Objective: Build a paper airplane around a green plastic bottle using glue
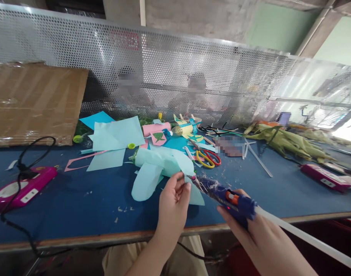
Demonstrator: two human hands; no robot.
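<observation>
Hold the blue glue gun [218,191] in the right hand [260,235], wrapped around its grip as shown, with the nozzle at the near right edge of the pale blue paper model [160,161], which lies on the bench [86,207] just ahead of the left hand [173,197]. The left hand is nearly closed, fingers curled toward the thumb at the paper edge; whether the paper is pinched between the fingertips cannot be told. The step in hand appears to be gluing a paper joint. For a sound bond, steady the edge, lay a thin, even bead, and press only once the nozzle is clear; keep the left fingertips out of its path, since they sit close to it. Excess heat or glue could warp the thin sheet. The model is a rounded tube of smooth, matte paper with a flat, round-ended wing [146,182]; a clear green tip [133,157] projects from its left end, probably plastic. The gun casing is hard and streaked with pale strands; a long, translucent glue stick [304,237] extends from its rear. Beyond the model lie scissors [211,158] with looped yellow and red handles.
</observation>
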